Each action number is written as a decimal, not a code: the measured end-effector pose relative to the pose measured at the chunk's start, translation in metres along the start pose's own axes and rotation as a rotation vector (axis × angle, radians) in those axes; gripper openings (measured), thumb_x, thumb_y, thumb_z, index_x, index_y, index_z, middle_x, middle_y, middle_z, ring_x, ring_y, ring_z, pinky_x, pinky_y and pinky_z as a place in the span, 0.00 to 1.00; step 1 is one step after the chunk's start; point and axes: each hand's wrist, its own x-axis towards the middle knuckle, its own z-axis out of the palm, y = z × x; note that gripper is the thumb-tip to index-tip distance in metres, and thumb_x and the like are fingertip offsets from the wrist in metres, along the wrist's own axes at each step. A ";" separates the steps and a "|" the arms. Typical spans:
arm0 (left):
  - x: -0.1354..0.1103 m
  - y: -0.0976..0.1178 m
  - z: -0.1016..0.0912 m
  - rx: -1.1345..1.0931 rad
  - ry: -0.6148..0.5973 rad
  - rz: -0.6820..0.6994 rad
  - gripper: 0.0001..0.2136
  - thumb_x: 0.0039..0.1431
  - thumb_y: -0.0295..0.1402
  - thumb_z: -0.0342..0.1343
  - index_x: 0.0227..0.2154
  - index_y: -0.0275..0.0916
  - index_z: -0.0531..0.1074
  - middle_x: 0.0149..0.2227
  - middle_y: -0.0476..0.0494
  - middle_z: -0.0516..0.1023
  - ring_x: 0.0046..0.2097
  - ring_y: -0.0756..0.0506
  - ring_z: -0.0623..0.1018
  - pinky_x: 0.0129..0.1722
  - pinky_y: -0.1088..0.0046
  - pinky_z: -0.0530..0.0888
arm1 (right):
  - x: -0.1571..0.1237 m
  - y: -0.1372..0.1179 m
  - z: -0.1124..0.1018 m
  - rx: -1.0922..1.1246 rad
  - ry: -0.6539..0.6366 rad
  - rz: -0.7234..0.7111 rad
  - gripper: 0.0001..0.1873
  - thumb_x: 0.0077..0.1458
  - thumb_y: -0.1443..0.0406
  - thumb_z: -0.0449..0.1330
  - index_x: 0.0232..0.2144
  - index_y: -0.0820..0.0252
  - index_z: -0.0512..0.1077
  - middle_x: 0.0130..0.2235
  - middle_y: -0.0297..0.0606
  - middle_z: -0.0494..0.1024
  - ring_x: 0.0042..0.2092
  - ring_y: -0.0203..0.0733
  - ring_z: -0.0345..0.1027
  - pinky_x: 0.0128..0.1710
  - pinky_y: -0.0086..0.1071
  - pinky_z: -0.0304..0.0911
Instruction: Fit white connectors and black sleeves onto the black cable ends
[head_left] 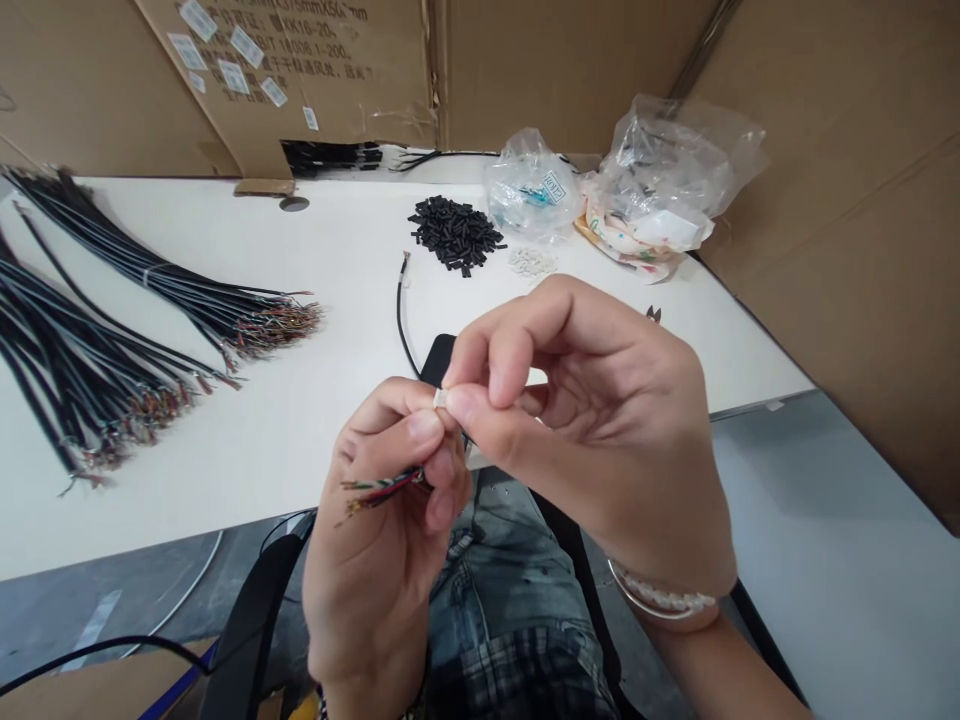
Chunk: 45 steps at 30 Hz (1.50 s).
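My left hand [390,520] is closed round a black cable, and its stripped coloured wires [382,490] stick out to the left below the thumb. Most of that cable is hidden by my fingers. A small white piece [440,399], perhaps a connector or a tube, sits where the fingertips of both hands meet. My right hand [592,430] pinches it between thumb and finger, while the left index fingertip is right beside it. Behind the hands, a short black cable [402,315] with a bared end lies on the white table [330,400].
Bundles of black cables [142,265] with frayed wire ends lie at the left. Farther back are a heap of short black tubes [456,233], a small pile of white pieces [532,261] and clear plastic bags [667,170]. Cardboard [555,70] walls the back and right.
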 end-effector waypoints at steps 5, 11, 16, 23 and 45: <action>0.002 -0.001 -0.001 -0.041 -0.018 -0.044 0.07 0.42 0.25 0.66 0.18 0.38 0.74 0.13 0.54 0.64 0.14 0.58 0.61 0.12 0.87 0.59 | 0.000 0.002 0.002 0.095 -0.015 0.021 0.09 0.53 0.74 0.60 0.27 0.58 0.65 0.31 0.29 0.73 0.33 0.32 0.74 0.27 0.21 0.72; 0.000 0.001 0.001 -0.068 0.029 -0.064 0.08 0.40 0.24 0.67 0.17 0.36 0.72 0.13 0.54 0.65 0.14 0.59 0.62 0.13 0.89 0.58 | 0.000 0.003 0.002 0.017 -0.006 -0.016 0.09 0.53 0.76 0.60 0.27 0.59 0.65 0.34 0.29 0.73 0.33 0.29 0.72 0.30 0.21 0.71; -0.002 0.003 0.003 -0.013 0.040 -0.061 0.08 0.41 0.26 0.65 0.15 0.36 0.71 0.12 0.54 0.62 0.13 0.59 0.60 0.13 0.88 0.57 | -0.002 -0.001 -0.001 -0.080 -0.034 -0.142 0.11 0.52 0.80 0.59 0.29 0.60 0.66 0.33 0.31 0.71 0.36 0.30 0.70 0.31 0.21 0.70; -0.006 0.003 0.003 0.055 0.030 -0.058 0.09 0.44 0.29 0.65 0.16 0.37 0.70 0.13 0.53 0.62 0.15 0.58 0.58 0.14 0.85 0.54 | 0.000 -0.008 -0.011 -0.206 -0.155 -0.210 0.15 0.48 0.83 0.56 0.28 0.60 0.63 0.34 0.31 0.73 0.36 0.31 0.71 0.32 0.23 0.70; -0.007 -0.006 -0.005 0.091 0.019 -0.040 0.04 0.45 0.27 0.64 0.22 0.37 0.73 0.15 0.52 0.64 0.16 0.58 0.60 0.15 0.86 0.55 | 0.003 -0.007 -0.017 -0.437 -0.207 -0.267 0.15 0.50 0.82 0.54 0.25 0.58 0.61 0.33 0.32 0.73 0.34 0.32 0.66 0.31 0.25 0.67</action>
